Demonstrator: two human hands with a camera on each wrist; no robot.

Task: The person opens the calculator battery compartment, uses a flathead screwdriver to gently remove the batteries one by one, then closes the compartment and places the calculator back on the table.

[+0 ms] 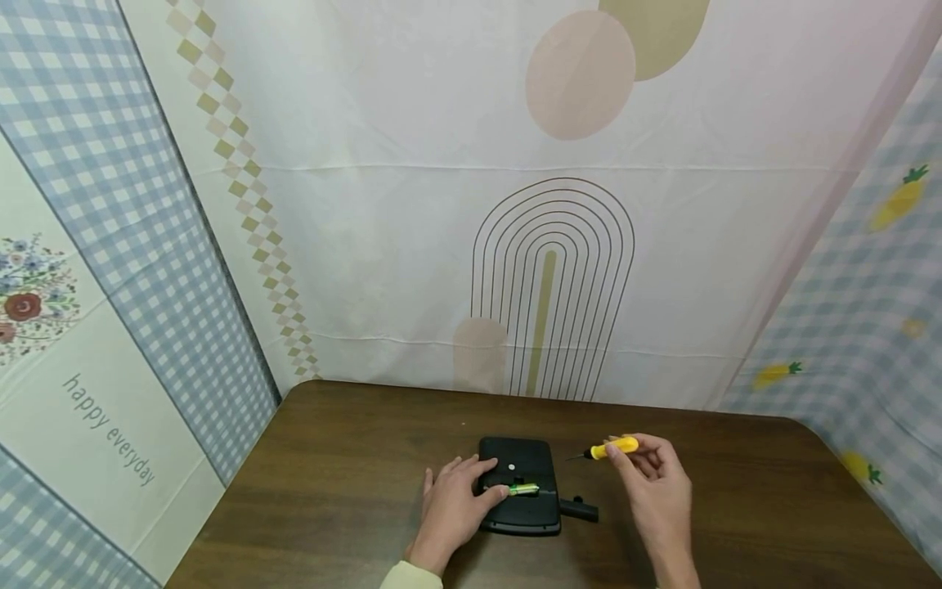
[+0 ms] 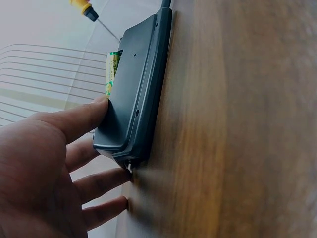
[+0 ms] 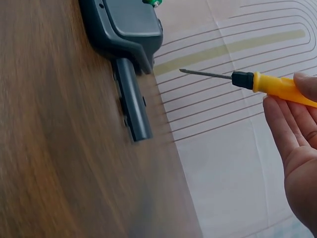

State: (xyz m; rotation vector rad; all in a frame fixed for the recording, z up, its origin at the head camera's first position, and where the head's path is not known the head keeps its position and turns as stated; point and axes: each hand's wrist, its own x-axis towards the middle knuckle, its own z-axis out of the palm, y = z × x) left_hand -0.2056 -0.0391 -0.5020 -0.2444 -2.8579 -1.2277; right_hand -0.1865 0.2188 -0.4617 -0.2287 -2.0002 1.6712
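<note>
A black plastic casing (image 1: 519, 515) with a short tube (image 1: 580, 510) on its right end lies on the wooden table. Green-and-yellow batteries (image 1: 524, 489) show in a recess in its upper face. My left hand (image 1: 459, 497) rests at the casing's left edge, its thumb (image 2: 94, 111) touching the face right by the batteries. Its other fingers are spread, fairly straight, along the edge and the tabletop. In my right hand (image 1: 658, 483) a yellow-handled screwdriver (image 3: 277, 88) is held between thumb and fingers, its thin shaft pointing left, above and right of the casing in the head view.
The brown wooden table (image 1: 353, 483) has rounded back corners. Behind it hangs a white printed cloth (image 1: 383, 245), with blue checked cloths (image 1: 191, 237) at the sides.
</note>
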